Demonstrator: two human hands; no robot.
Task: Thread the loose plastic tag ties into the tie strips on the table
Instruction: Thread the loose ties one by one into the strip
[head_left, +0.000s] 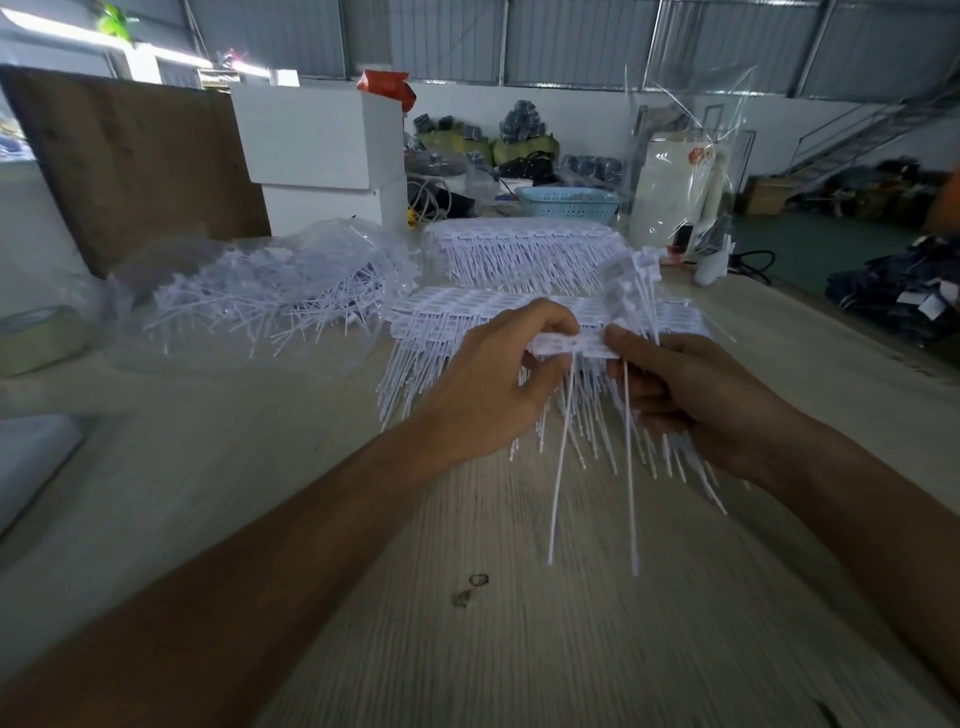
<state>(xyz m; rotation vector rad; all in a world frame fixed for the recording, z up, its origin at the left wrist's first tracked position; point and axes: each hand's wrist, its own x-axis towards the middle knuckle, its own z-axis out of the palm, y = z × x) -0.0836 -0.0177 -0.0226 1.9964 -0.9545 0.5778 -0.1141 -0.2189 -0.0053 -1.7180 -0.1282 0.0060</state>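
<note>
Two bare forearms reach in from the bottom edge over the pale wood-grain table (519, 649). Above its middle, the left hand (493, 384) curls its fingers round the left end of a white tie strip (574, 345), thumb on top, while the right hand (691, 395) pinches the strip's right end between thumb and fingers and also holds a bundle of ties in its palm. Two long thin tails (563, 457) hang down from the strip toward the table. Just behind the hands lies a stack of finished strips (467, 312), with a second stack (519, 244) farther back. To the left, a heap of loose tag ties (270, 291) sits in crumpled clear plastic. Beyond stand a white box (322, 140), a blue basket (569, 205) and a brown board (135, 161).
</note>
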